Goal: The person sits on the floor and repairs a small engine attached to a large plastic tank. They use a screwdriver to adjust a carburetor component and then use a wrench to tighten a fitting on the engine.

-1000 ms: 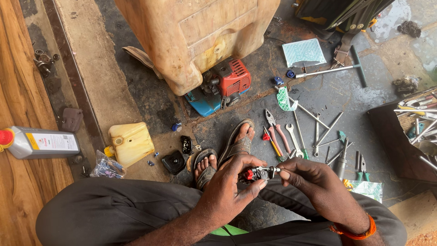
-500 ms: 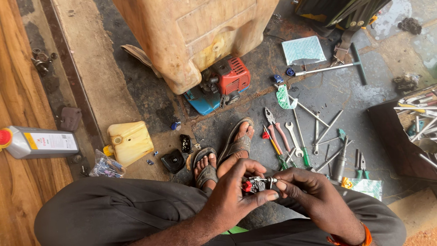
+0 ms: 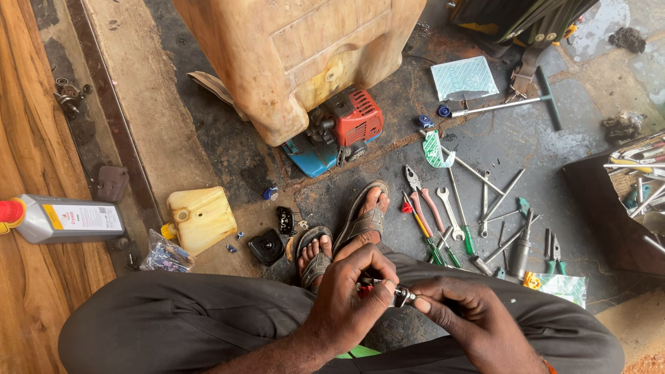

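A big tan plastic jerrycan (image 3: pixel 298 55) lies on the dark floor (image 3: pixel 554 138), and everything else is placed from it. Tucked against its lower right corner sits a small engine with a red cover and blue base (image 3: pixel 339 135). Below and left of the jerrycan lies a pale yellow fuel tank (image 3: pixel 201 218), and further left, on the wooden boards, a grey oil bottle with a red cap (image 3: pixel 62 218) lies on its side. To the lower right of the jerrycan, pliers, spanners and screwdrivers (image 3: pixel 457 221) are spread over the floor, with a long T-handled wrench (image 3: pixel 509 104) off to its right. Straight below the jerrycan, two sandalled feet (image 3: pixel 343 232) rest on the floor beside a small black cap (image 3: pixel 267 246).

Lowest of all, over the person's dark trousers, the left hand (image 3: pixel 350 305) is curled tightly around a small metal part (image 3: pixel 400 298), of which only a tip shows. The right hand (image 3: pixel 471 318) pinches that same part with thumb and fingertips, and the two hands touch.
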`<state>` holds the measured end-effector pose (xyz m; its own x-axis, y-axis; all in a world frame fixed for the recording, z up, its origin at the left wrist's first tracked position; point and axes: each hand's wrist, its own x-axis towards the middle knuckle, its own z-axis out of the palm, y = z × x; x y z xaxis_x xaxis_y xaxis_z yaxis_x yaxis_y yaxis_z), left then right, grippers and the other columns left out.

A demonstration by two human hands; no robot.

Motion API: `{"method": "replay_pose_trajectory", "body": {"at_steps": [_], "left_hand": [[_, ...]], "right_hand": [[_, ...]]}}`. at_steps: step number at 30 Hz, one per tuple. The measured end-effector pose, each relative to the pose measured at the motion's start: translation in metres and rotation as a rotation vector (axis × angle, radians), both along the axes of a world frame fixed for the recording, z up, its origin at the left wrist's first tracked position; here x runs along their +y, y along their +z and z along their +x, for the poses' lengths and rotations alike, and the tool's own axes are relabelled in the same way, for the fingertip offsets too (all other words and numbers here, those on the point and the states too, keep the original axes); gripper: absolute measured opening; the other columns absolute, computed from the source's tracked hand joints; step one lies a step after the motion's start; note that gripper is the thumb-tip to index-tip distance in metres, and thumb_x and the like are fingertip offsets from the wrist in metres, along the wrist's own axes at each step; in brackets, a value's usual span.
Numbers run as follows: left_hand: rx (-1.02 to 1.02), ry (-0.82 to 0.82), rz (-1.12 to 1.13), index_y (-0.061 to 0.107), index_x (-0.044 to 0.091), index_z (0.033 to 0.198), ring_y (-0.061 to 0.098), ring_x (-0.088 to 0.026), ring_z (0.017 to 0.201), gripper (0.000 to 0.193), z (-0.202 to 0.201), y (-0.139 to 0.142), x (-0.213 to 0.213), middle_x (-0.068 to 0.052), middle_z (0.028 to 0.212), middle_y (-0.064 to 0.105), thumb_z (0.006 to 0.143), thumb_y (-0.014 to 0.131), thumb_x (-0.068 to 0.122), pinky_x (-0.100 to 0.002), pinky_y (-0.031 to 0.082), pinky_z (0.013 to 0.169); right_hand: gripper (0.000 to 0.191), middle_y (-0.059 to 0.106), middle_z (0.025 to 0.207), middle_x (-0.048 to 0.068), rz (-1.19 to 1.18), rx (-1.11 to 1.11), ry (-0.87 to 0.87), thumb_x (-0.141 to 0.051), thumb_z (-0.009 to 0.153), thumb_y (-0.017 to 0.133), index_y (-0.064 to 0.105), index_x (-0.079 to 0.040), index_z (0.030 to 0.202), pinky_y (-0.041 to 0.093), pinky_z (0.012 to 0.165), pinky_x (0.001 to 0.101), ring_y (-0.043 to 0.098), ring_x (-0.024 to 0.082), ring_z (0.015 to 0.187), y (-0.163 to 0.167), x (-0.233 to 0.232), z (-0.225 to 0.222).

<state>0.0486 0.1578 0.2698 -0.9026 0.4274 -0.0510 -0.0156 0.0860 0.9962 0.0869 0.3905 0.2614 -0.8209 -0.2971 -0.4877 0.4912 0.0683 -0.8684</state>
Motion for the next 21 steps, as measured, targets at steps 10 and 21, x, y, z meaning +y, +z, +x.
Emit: {"method": "replay_pose_trajectory", "body": {"at_steps": [10,21], "left_hand": [[-0.194,-0.021,-0.033,0.060,0.005,0.089,0.055,-0.010,0.074,0.018,-0.001,0.004,0.004,-0.003,0.086,0.057,0.090,0.067,0.021,-0.035,0.053,0.073],[-0.058,-0.045,0.007,0.058,0.004,0.094,0.055,-0.008,0.077,0.050,-0.008,0.002,0.002,-0.002,0.085,0.053,0.104,0.053,0.054,-0.028,0.048,0.069]], "right_hand": [[0.027,0.084,0.106,0.013,-0.063,-0.068,-0.121,-0.015,0.091,0.069,0.077,0.001,0.112,0.055,0.096,0.0373,0.072,0.019,0.105,-0.009,-0.006,0.009],[0.040,0.080,0.114,0.006,0.238,0.149,0.138,-0.023,0.090,0.069,0.075,-0.008,0.126,0.057,0.091,0.0345,0.071,0.015,0.107,0.033,0.011,-0.020]]}}
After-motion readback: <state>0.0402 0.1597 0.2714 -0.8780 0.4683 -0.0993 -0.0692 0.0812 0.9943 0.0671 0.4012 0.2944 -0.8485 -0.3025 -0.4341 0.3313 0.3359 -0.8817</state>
